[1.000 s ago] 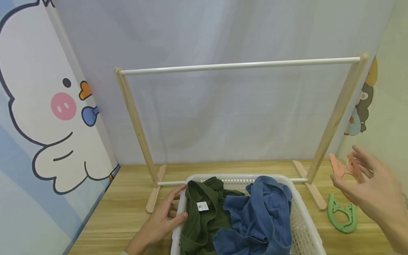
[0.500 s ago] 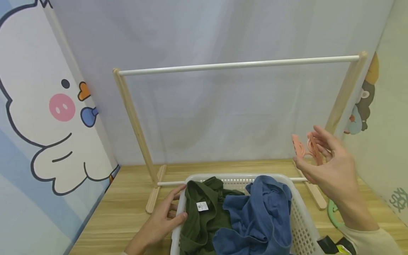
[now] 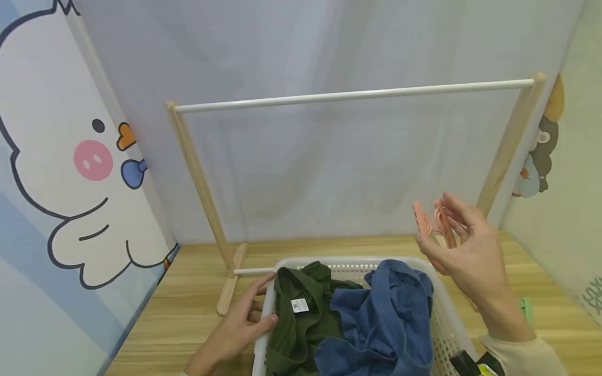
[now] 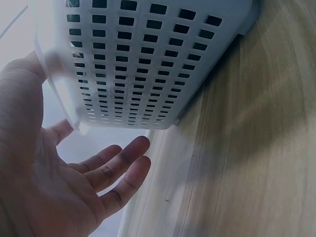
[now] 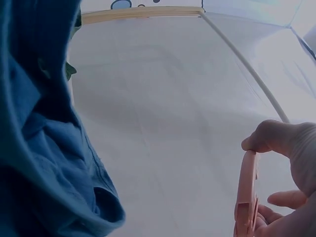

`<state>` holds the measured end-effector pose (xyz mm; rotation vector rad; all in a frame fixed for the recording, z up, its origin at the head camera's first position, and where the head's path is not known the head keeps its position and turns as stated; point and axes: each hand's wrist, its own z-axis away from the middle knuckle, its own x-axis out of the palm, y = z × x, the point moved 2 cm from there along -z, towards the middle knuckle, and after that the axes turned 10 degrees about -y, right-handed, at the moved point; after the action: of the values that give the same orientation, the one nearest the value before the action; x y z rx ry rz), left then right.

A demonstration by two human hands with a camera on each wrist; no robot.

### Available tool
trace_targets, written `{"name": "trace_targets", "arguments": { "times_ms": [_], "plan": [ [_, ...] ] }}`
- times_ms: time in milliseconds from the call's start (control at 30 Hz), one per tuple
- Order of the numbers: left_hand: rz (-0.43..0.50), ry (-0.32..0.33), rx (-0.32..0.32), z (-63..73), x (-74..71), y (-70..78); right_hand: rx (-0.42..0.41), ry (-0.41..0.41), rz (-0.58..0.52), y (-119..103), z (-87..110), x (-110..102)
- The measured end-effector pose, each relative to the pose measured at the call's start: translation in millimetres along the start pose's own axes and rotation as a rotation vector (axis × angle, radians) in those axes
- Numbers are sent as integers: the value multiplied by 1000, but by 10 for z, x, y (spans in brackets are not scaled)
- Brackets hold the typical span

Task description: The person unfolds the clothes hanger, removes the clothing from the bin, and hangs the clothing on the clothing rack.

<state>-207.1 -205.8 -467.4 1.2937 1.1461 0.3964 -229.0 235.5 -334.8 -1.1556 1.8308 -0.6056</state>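
Note:
In the head view, my right hand holds a folded pink folding hanger between thumb and fingers, above the basket's far right corner. The right wrist view shows the thumb on one end of the same hanger. My left hand rests on the left rim of a white plastic basket. Its thumb and index finger touch the rim; in the left wrist view the other fingers hang relaxed beside the perforated wall. A dark green garment with a white tag and a blue garment lie in the basket.
Behind the basket stands a wooden rack with a white top rail. A green hanger lies on the wooden table, mostly hidden by my right forearm. A cartoon-printed panel borders the left side.
My right hand has moved left from the table's right side to near the basket, carrying the pink hanger. The forearm now covers most of the green hanger. My left hand has stayed put.

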Motion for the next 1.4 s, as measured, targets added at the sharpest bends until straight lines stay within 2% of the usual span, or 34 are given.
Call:
{"name": "trace_targets", "arguments": {
  "times_ms": [267,433,567,733,800,900,1000,1133,1300,1400],
  "plan": [
    [-107,21,3,16,-35,42,-7,-1,-12,36,54,31],
    [-212,89,22,39,-146,137,-21,1,-30,15,42,33],
    [-304,187,56,63,-240,335,-32,2,-40,-24,43,31],
    [-374,296,108,-1,-260,726,-53,-14,-66,-67,47,46],
    [-366,305,145,-57,-217,904,-57,-23,-80,-77,57,55],
    [-320,283,184,-146,-115,1140,-53,-42,-118,-86,85,69],
    [-275,260,200,-236,5,1308,-65,-68,-178,-93,102,82],
    [-207,251,193,-355,150,1439,-91,-90,-232,-123,121,111],
    [-65,234,134,-532,306,1520,-129,-118,-250,-206,140,174],
    [21,212,99,-617,407,1558,-181,-138,-257,-252,162,241]
  ]
}}
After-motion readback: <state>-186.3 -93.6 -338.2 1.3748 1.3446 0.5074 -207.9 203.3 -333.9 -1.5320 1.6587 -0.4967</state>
